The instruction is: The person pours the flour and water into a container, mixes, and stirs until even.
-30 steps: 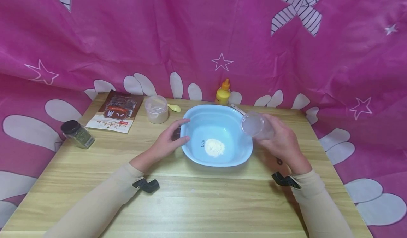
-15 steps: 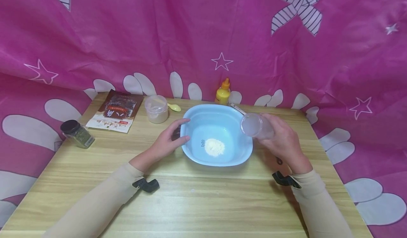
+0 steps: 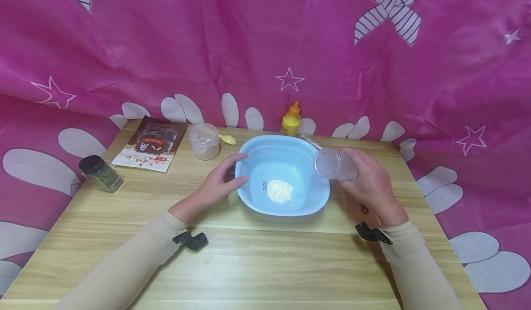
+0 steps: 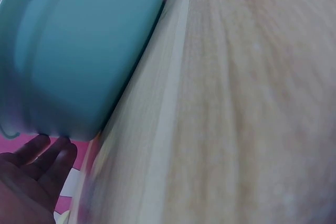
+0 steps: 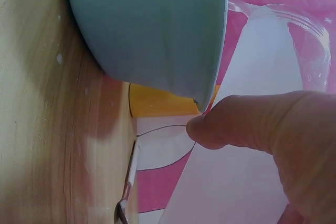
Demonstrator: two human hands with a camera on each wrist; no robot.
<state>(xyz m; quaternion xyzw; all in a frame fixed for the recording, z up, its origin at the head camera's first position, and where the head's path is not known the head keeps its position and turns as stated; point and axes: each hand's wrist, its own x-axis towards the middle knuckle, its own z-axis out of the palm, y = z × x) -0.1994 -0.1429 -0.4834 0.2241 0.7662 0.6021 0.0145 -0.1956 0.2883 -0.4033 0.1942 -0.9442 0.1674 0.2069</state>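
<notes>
A light blue plastic basin (image 3: 265, 151) stands mid-table, with a small mound of white powder (image 3: 280, 191) on its bottom. At its left rim, my left hand (image 3: 217, 181) grips with thumb and index fingertips over the edge; other fingers (image 4: 55, 156) touch the outer wall in the left wrist view. My right hand (image 3: 369, 181) holds a clear plastic cup (image 3: 333, 165), tilted leftward with its mouth over the basin's right rim. Whitish, cloudy contents show through the cup's wall in the right wrist view, where the thumb (image 5: 231, 121) lies along it.
Behind the basin stands a yellow squeeze bottle (image 3: 291, 121), with a thin white-handled item (image 3: 310, 141) beside it. Further left are a clear tub (image 3: 204, 144) with pale powder, a yellow spoon (image 3: 227, 139), a brown-and-white packet (image 3: 151, 144) and a black-lidded spice jar (image 3: 101, 175).
The inside of the cup at its mouth looks cloudier than a second ago. Both hands, the basin and the powder mound keep practically the same places.
</notes>
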